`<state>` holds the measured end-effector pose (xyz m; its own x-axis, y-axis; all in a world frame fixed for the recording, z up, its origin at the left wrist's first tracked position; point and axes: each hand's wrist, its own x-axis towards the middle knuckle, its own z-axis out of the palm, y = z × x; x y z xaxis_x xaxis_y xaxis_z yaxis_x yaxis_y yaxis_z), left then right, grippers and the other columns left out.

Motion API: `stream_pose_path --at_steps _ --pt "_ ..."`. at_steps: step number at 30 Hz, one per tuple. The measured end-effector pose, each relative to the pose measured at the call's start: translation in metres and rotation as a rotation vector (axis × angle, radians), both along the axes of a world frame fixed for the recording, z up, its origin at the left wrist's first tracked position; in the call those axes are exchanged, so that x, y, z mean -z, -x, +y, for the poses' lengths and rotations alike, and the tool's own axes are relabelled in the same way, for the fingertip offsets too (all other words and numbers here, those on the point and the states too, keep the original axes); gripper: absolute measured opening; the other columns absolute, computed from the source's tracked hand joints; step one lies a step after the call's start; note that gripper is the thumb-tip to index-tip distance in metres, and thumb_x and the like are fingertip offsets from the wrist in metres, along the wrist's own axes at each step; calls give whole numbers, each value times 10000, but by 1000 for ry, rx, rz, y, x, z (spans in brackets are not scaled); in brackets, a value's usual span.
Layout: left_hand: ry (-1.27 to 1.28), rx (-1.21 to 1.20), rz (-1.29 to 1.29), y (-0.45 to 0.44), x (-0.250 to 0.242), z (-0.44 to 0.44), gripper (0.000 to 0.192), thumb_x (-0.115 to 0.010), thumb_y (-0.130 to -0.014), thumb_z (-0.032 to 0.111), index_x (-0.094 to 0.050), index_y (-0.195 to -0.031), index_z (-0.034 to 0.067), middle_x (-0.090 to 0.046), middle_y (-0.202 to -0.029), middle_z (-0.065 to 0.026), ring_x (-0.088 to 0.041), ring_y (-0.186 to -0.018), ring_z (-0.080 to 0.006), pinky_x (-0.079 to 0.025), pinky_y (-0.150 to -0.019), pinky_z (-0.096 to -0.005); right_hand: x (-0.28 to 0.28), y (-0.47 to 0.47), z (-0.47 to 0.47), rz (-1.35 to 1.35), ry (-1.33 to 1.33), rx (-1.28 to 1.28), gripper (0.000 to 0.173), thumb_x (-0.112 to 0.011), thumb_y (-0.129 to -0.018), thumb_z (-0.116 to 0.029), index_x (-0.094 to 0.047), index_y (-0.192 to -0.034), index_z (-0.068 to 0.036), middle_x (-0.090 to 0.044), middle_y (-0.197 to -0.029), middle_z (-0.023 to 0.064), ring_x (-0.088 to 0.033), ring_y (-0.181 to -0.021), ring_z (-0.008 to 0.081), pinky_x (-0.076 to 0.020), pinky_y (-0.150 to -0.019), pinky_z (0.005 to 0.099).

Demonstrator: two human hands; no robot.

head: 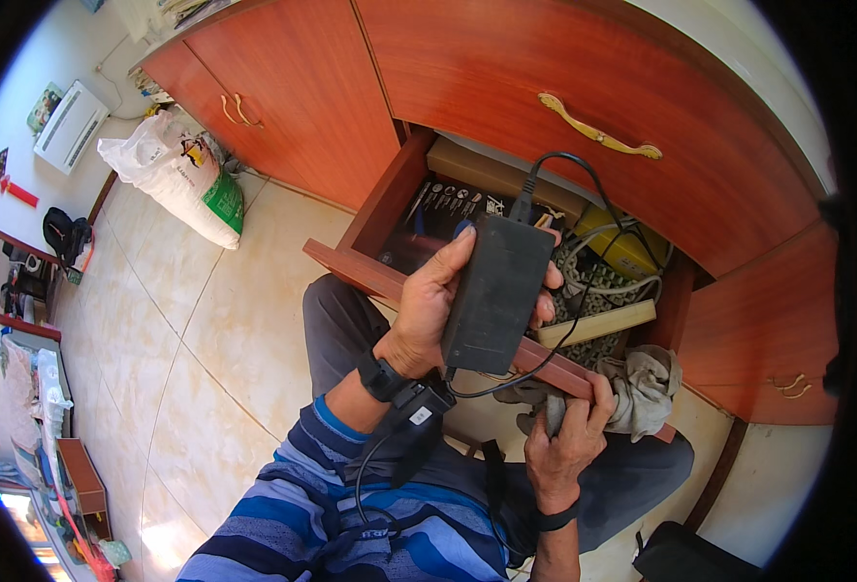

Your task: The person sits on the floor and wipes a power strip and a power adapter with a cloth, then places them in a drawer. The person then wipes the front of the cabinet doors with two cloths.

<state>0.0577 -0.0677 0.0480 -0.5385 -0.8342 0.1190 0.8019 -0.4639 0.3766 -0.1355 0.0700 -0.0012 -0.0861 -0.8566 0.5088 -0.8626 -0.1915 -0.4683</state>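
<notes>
A black power adapter (500, 295) lies in my left hand (428, 305), with the thumb on its near side and the fingertips curling round the other. Its black cords leave from both ends, one looping over the drawer. Below it, an open wooden drawer (381, 193) juts out over my lap. My right hand (567, 436) grips the drawer's front edge and a grey cloth (643, 389) draped over it. Inside the drawer are a yellow box (621, 244), a grey cable (581, 273), a cream-coloured bar (599, 325) and a black printed package (450, 200).
Reddish wooden cabinet doors (290, 87) with gold handles rise ahead, and a drawer front (603, 73) sits above the open one. A white plastic sack (181, 174) stands on the tiled floor (203, 313) to the left. Something black (690, 556) is at lower right.
</notes>
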Motion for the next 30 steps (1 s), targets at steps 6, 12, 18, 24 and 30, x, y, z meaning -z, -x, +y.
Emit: stream_pose_path --at_steps 6,12,18,24,30 --pt "8 -5 -12 0 2 1 789 -361 -1134 550 -418 -1580 -99 -687 -1239 -226 -712 -994 -320 -582 -906 -422 -1 0 1 -21 -16 1 347 -748 -744 83 -652 -1073 29 -584 -1386 238 -686 -1076 487 -585 -851 488" --pt "96 42 -35 -3 6 0 743 -386 -1136 549 -409 -1598 -33 -663 -1297 -221 -710 -1082 -328 -589 -966 -424 -25 1 7 -132 -31 -74 309 -767 -747 75 -671 -1034 11 -573 -1424 245 -686 -1110 442 -551 -894 458" --pt "123 49 -9 -3 9 -1 723 -359 -1148 525 -414 -1588 -46 -669 -1283 -218 -708 -1072 -316 -582 -975 -412 -93 -10 23 -284 17 -54 151 -749 -900 -45 -698 -1039 -13 -628 -1205 181 -630 -1075 298 -482 -968 395" --pt "87 7 -142 -3 8 5 714 -367 -1143 512 -447 -1568 -56 -680 -1308 -204 -694 -1139 -302 -556 -1038 -407 -110 -45 -43 -35 131 -339 350 -813 -751 30 -695 -1076 -21 -648 -986 152 -664 -842 365 -547 -711 422" --pt "-41 34 12 -9 13 2 587 -397 -1168 449 -550 -1507 -5 -669 -1440 -137 -662 -1264 -237 -502 -1140 -385 -101 -75 -89 45 201 -281 416 -811 -761 3 -639 -1137 -35 -573 -991 180 -643 -837 414 -522 -656 472"
